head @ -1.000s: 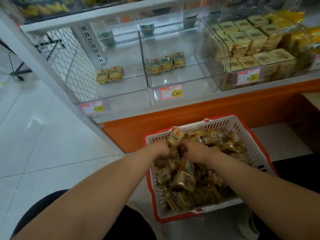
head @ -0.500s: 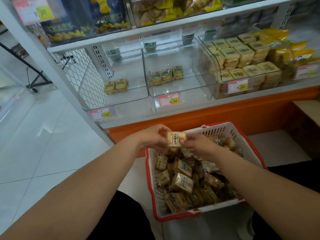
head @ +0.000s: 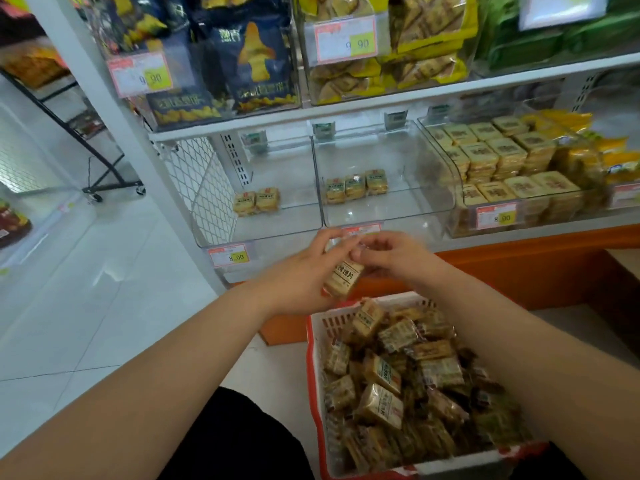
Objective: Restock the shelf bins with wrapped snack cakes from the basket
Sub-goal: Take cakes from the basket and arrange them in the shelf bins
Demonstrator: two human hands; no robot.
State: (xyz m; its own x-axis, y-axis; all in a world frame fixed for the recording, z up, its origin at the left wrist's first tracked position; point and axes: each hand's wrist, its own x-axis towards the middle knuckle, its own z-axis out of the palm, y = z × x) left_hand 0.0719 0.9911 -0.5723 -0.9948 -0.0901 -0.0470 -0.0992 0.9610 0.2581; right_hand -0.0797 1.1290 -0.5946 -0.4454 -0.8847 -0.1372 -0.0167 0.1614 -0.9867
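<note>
A white basket with a red rim (head: pixel 313 375) sits on the floor, piled with wrapped snack cakes (head: pixel 381 375). Above its far edge, my left hand (head: pixel 304 275) and my right hand (head: pixel 391 258) together hold one wrapped cake (head: pixel 343 277), fingers curled round it. Just beyond the hands stand two clear shelf bins: the left bin (head: pixel 277 233) holds two cakes (head: pixel 256 202), the middle bin (head: pixel 415 216) holds three cakes (head: pixel 356 185).
A third bin (head: pixel 467 230) on the right is stacked with flat square packs. Price tags read 8.00. The upper shelf (head: pixel 381 109) carries bagged snacks. An orange base panel (head: pixel 519 268) runs under the bins. White tiled floor lies to the left, with a black rack (head: pixel 104 168).
Both hands have lifted a cake out of the basket and carried it up toward the front of the bins. The camera has tilted up, showing the upper shelf.
</note>
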